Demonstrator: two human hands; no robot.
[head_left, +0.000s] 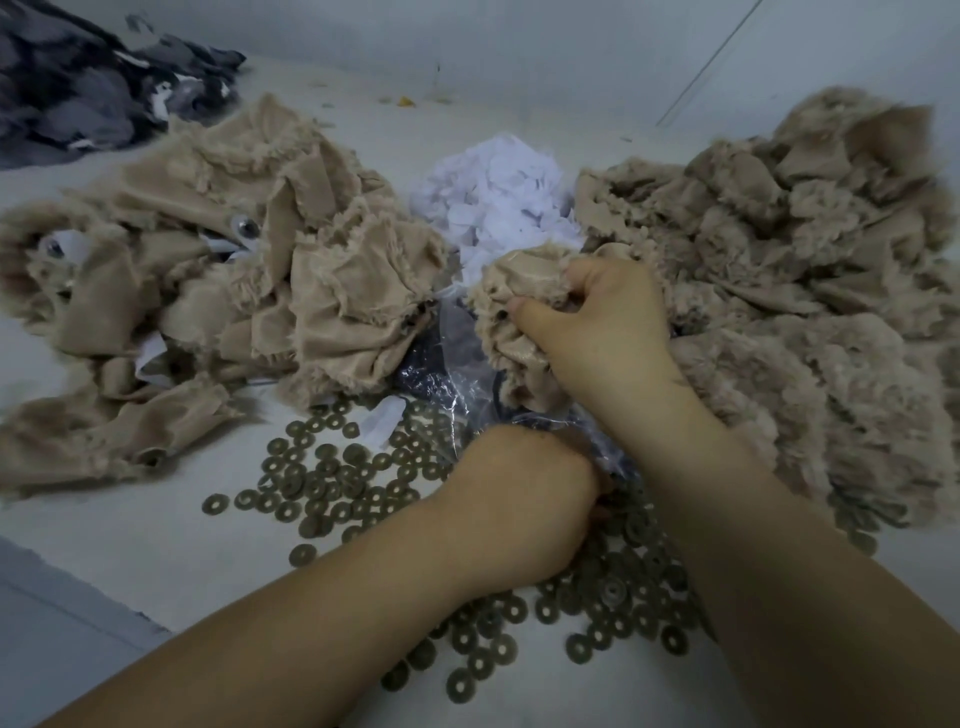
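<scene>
Gripping a beige plush piece (511, 291), right hand (597, 325) near scattered washers (332, 478)

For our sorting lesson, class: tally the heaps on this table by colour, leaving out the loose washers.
Beige plush heaps: 2, left and right
White scrap heap: 1
Dark grey fabric heap: 1
Total: 4
The beige plush piece that the right hand grips is not counted.
</scene>
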